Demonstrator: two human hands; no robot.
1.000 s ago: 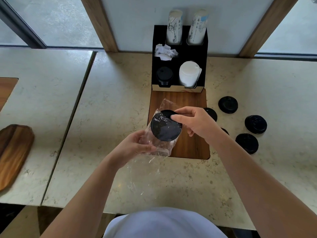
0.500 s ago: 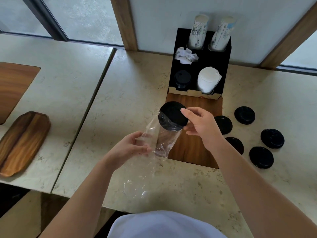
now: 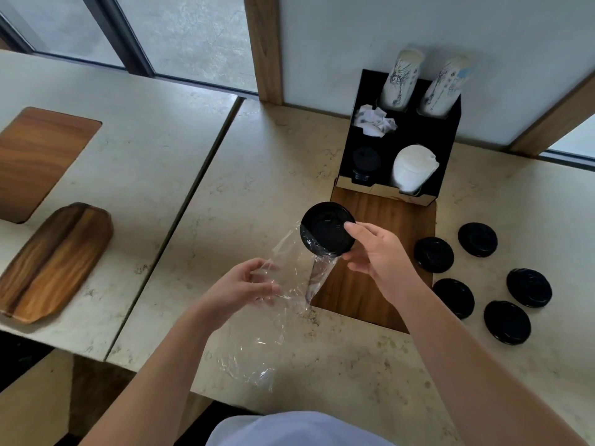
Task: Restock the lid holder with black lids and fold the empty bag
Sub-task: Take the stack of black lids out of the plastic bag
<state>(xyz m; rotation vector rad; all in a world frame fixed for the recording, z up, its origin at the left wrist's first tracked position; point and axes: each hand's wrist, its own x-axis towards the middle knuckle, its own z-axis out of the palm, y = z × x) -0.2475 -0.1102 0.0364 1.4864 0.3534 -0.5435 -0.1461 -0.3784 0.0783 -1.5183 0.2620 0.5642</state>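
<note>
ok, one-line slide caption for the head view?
Right hand lifts a black lid from the clear bag gripped by the left hand.

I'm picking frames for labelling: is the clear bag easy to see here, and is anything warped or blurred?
Head view: the clear plastic bag shows mainly through white glints and creases; wide-angle distortion bows the pale stone counter edges; the round black plastic lid pinched by the right hand is sharp, as is the left hand.
</note>
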